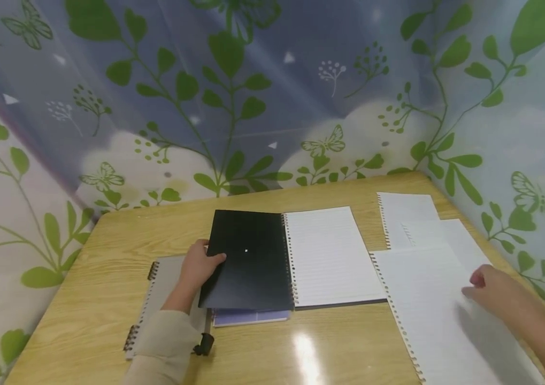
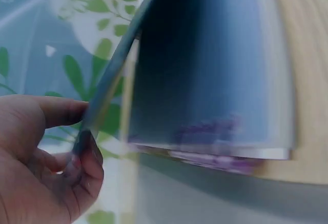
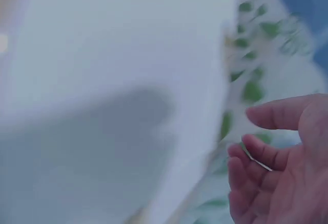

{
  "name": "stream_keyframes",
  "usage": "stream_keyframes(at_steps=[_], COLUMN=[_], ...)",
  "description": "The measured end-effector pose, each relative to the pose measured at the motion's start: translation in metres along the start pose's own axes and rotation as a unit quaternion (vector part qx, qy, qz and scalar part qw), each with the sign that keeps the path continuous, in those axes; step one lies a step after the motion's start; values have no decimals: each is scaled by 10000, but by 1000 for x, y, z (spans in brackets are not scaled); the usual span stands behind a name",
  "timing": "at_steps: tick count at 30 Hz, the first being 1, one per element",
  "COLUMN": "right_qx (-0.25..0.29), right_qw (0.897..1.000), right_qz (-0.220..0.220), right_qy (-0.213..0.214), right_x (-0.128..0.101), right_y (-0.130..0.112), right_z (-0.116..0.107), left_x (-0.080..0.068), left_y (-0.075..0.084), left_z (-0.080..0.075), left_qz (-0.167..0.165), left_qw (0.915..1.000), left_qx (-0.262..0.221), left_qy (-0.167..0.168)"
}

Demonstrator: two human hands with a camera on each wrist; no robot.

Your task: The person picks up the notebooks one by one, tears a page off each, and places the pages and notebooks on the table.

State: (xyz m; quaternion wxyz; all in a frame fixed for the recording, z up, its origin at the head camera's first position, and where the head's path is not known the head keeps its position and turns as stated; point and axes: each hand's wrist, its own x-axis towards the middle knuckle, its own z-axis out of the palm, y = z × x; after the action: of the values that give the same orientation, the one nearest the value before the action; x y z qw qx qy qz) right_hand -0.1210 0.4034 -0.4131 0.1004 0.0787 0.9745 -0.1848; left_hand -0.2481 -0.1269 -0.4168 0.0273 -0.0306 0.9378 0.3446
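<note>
An open spiral notebook lies mid-table, with a black cover [image 1: 248, 267] on its left and a lined white page [image 1: 332, 256] on its right. My left hand [image 1: 201, 266] pinches that cover at its left edge, thumb on top. In the left wrist view the cover [image 2: 115, 70] stands tilted up between thumb and fingers. Over the loose lined sheets at the right, my right hand [image 1: 505, 297] hovers with relaxed, slightly bent fingers. A gap shows between its thumb and fingers in the right wrist view, and the nearest sheet [image 3: 123, 55] is beside them.
Under my left forearm lies a grey spiral notebook [image 1: 168, 272]. A purple-blue booklet [image 1: 251, 317] sticks out below the black cover. Another torn sheet [image 1: 409, 208] rests at the back right of the wooden table [image 1: 339, 347]. A leaf-patterned curtain [image 1: 272, 107] hangs behind.
</note>
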Motion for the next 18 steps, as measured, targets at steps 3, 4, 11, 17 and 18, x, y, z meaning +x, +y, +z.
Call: stream_keyframes(at_steps=[3, 4, 11, 17, 18], right_qx=[408, 579, 1612, 2583, 2761], right_qw=[9979, 9966, 9747, 9368, 9293], right_qz=[-491, -582, -1435, -1879, -1904], right_qy=[83, 96, -586, -1426, -1546], right_x=[7, 10, 31, 46, 49], right_y=[-42, -57, -160, -231, -240], right_z=[-14, -18, -24, -10, -10], left_x=[-2, -2, -17, -37, -39], left_y=[13, 19, 68, 100, 105], left_z=[-10, -13, -24, -9, -5], left_qz=[220, 303, 839, 1553, 1702], left_qw=[9994, 9989, 9807, 9466, 9424], left_qx=[-276, -347, -1515, -2318, -2313], left_qy=[-3, -35, -904, -1617, -1718])
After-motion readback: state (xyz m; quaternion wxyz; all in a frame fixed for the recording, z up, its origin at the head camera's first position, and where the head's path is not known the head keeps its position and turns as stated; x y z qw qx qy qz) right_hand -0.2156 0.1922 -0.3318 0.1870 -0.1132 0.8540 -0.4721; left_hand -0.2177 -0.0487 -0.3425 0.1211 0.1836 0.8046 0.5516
